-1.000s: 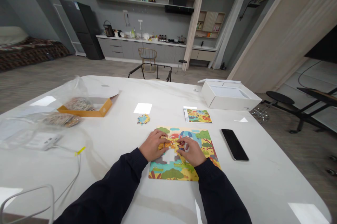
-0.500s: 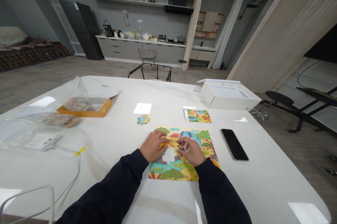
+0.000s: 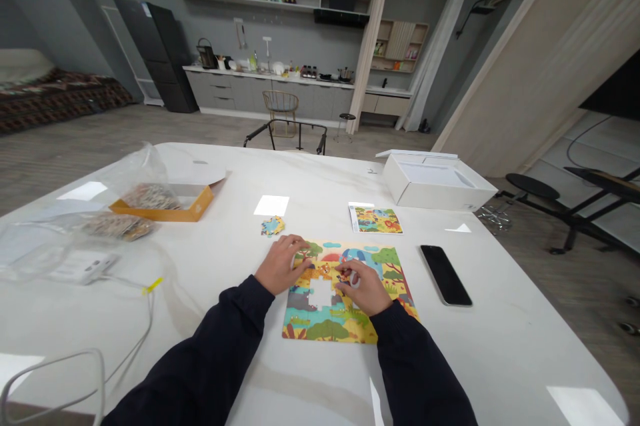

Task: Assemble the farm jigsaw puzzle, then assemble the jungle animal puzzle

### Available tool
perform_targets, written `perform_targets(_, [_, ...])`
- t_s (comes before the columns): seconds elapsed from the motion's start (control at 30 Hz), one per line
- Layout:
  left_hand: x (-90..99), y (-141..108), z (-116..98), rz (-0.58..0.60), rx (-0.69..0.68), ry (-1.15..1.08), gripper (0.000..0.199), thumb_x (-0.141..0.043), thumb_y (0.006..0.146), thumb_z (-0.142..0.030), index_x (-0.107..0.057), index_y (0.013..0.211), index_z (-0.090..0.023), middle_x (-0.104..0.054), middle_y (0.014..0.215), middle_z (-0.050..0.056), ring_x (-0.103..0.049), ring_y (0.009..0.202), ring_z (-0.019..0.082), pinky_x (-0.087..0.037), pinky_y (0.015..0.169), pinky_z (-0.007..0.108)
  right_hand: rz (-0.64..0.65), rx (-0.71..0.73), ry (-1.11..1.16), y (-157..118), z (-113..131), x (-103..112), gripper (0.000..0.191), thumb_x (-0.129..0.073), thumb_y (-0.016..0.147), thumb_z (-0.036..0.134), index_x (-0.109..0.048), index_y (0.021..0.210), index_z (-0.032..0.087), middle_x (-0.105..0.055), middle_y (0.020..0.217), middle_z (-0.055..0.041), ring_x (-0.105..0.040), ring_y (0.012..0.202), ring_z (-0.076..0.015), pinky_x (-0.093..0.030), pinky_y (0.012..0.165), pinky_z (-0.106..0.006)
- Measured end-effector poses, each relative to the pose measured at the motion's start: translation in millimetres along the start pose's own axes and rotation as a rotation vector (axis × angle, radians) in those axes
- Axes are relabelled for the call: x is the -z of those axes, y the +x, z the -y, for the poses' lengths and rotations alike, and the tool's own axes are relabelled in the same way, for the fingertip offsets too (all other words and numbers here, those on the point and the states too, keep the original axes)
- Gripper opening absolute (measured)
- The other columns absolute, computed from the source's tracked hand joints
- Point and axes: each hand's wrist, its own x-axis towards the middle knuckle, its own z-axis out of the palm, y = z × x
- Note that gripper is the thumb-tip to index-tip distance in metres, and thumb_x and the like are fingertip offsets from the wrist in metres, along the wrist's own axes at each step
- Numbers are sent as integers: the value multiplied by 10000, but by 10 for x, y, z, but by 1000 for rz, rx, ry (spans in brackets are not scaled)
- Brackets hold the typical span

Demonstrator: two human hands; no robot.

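Note:
A jigsaw puzzle [image 3: 350,293] of a bright safari scene lies on the white table, with a white gap [image 3: 321,294] left of its middle. My left hand [image 3: 281,265] rests at the puzzle's upper left edge, and I see nothing held in it. My right hand [image 3: 363,288] sits over the puzzle's middle, its fingertips pinched on a small dark puzzle piece [image 3: 343,275], partly hidden by the fingers. Orange pieces [image 3: 320,271] lie between my hands. A small cluster of loose puzzle pieces [image 3: 273,227] sits beyond the puzzle.
Beyond the puzzle lie a small picture card [image 3: 376,220] and a white box [image 3: 435,183]. A black phone [image 3: 445,275] lies to the right. At left are an orange tray [image 3: 165,206], bagged pieces [image 3: 119,227], plastic wrap and a white cable [image 3: 130,346].
My left hand has moved left, off the orange pieces, to the puzzle's edge. My right hand has stayed almost in place.

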Motion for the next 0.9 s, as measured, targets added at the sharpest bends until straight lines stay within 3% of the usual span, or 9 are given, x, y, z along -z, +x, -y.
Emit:
perform_targets(0.07, [86,33,284,-200,146,42,270,-636,906,-287,-636,1171,-240,-654,1165,74,-591,1115,273,-475,1002,438,5,2,-3,-2,19,12,268,-761,729,168,-726,992,212,-678,875,-21,-538,668,-148,-472,653,-285])
perform_targets(0.13, [160,60,567,-313,258,87,343,-648,879,-266,-591,1211,-202,-638,1193,114,-579,1111,308,-454,1017,495,8,6,-9,-4,29,18,261,-759,727,171,-729,984,209,-679,868,-23,-552,683,-155,-473,661,-288])
perform_targets(0.2, [197,82,782,-356,337,118,468,-702,836,-295,-549,1266,-194,-622,1236,135,-571,1135,337,-441,1022,533,3,10,-9,-5,24,13,256,-754,727,176,-731,980,208,-682,865,-24,-554,683,-157,-470,655,-290])
perform_targets(0.3, [173,116,930,-329,390,143,572,-773,779,-351,-543,1289,-228,-650,1215,111,-574,1163,348,-458,1002,521,-10,3,-1,-4,1,-5,258,-741,730,189,-733,987,207,-685,868,-27,-548,665,-154,-467,641,-295])
perform_targets(0.43, [105,148,952,-269,386,144,457,-760,788,-314,-583,1201,-232,-699,1084,76,-602,1088,329,-483,965,498,-47,4,41,0,-6,-12,215,-694,787,239,-732,997,209,-689,870,-36,-554,643,-150,-474,620,-298])
perform_targets(0.73, [123,135,957,-292,413,81,439,-783,754,-260,-565,1133,-227,-696,1073,72,-606,1081,302,-493,995,490,-133,37,102,6,8,4,173,-665,865,328,-715,982,211,-717,951,-78,-644,744,-192,-507,617,-318])
perform_targets(0.83, [196,156,820,-318,382,54,427,-776,746,-223,-567,1118,-233,-689,1098,65,-602,1094,294,-490,1010,490,-155,17,117,8,33,8,192,-659,877,358,-719,983,210,-726,911,-79,-648,732,-196,-526,630,-329])
perform_targets(0.9, [234,169,605,-306,268,-36,406,-751,773,-216,-571,1136,-231,-673,1141,69,-606,1105,276,-499,1013,467,-191,-33,208,14,71,21,261,-661,890,415,-715,1025,199,-736,920,-91,-669,756,-205,-557,663,-342])
